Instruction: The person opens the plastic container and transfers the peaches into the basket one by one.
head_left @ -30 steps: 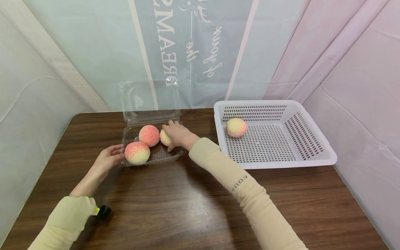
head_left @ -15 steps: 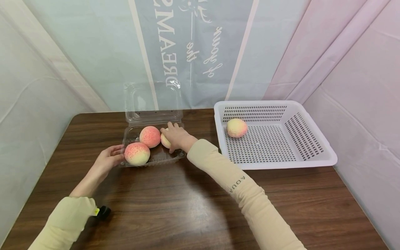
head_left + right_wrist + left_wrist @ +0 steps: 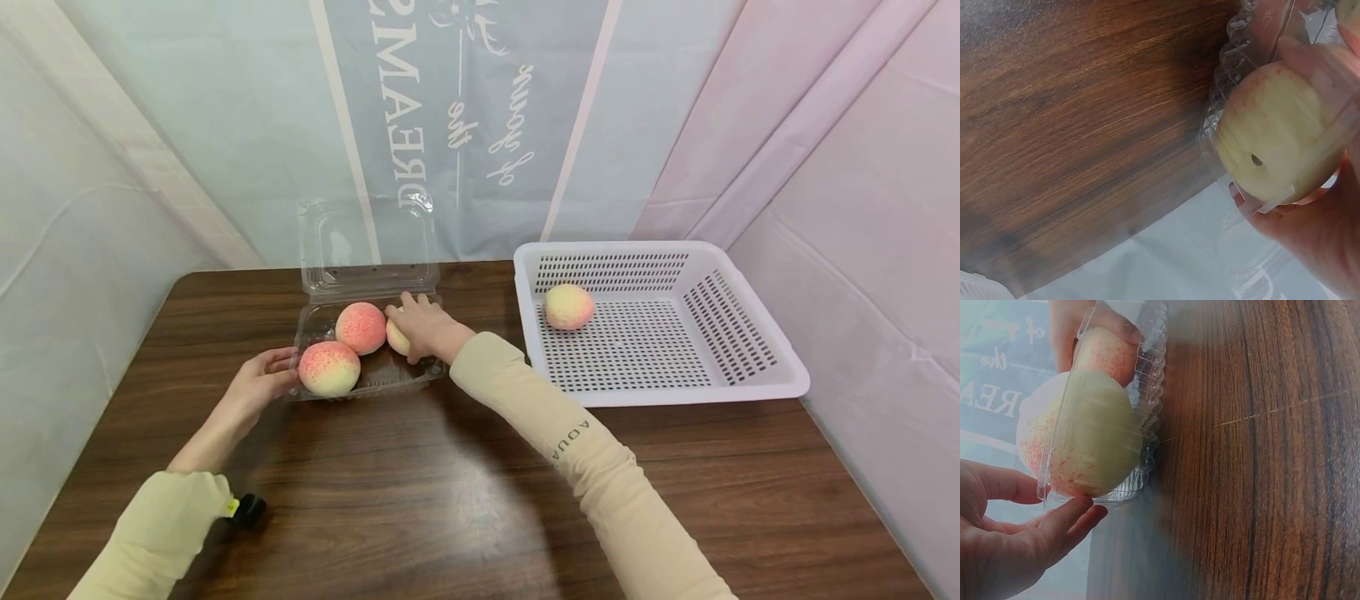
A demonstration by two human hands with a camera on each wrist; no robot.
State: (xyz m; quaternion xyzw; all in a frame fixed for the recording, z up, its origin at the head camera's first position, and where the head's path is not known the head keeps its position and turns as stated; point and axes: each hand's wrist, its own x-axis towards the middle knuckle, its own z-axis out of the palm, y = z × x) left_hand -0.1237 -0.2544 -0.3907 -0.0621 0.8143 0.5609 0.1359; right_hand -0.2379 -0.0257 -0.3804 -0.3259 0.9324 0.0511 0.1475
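Note:
A clear plastic clamshell box (image 3: 386,382) lies on the table with its lid (image 3: 367,242) raised at the back. In it, a pink-and-yellow peach (image 3: 330,368) sits at the front left and a pinker peach (image 3: 361,328) behind it. At the right side my right hand (image 3: 427,325) grips another peach (image 3: 1279,134), its fingers curled over the top; that peach is partly hidden in the head view. My left hand (image 3: 262,382) holds the box by its left edge, thumb at the rim and fingertips against the wall in the left wrist view (image 3: 1029,531).
To the right stands a white perforated basket (image 3: 750,392) with one peach (image 3: 568,307) in its left part. A printed curtain (image 3: 480,125) hangs behind the dark wooden table (image 3: 420,500). A small black object (image 3: 248,510) is at the left sleeve.
Over the first half second the clamshell box and its peaches shifted slightly right, and my right hand's fingers settled a little lower on the peach. Since then almost nothing has moved.

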